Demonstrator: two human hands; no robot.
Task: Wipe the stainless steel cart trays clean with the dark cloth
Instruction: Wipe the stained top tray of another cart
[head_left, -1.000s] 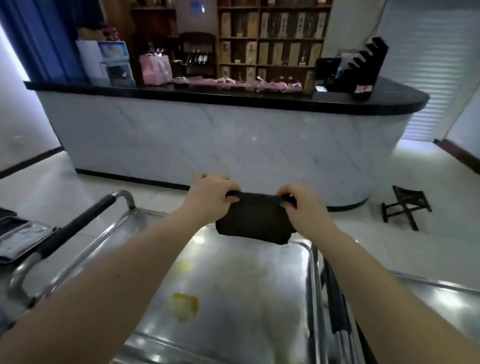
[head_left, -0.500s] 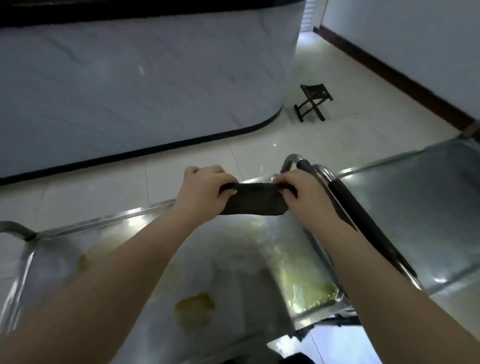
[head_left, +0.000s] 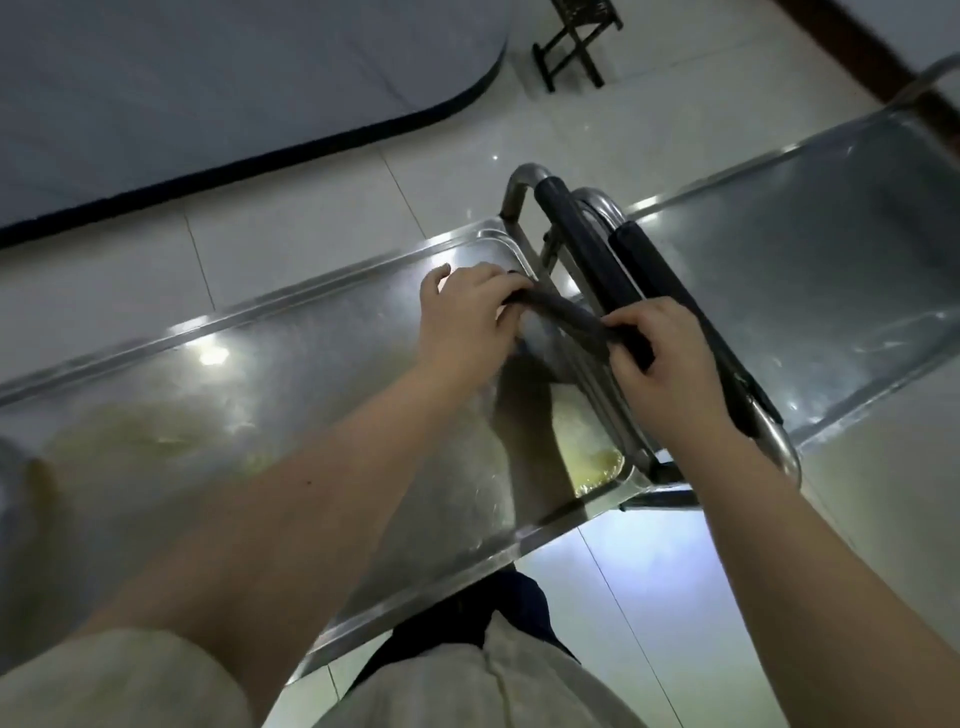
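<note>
Two bare hands hold a dark cloth (head_left: 563, 321) stretched into a narrow band above a steel cart tray (head_left: 291, 374). The left hand (head_left: 467, 317) pinches one end, the right hand (head_left: 657, 348) is closed on the other, likely pulling it taut to fold before wiping. Below the grip and toward the person, yellow residue (head_left: 592, 447) sits in the tray's near corner. Just beyond the right hand run two black cart handles (head_left: 582, 234), with a second tray (head_left: 810, 260) further right.

Both my arms reach forward, bare to the elbows; left hand (head_left: 467, 317) and right hand (head_left: 660, 358) are each clenched, knuckles up, close together.
</note>
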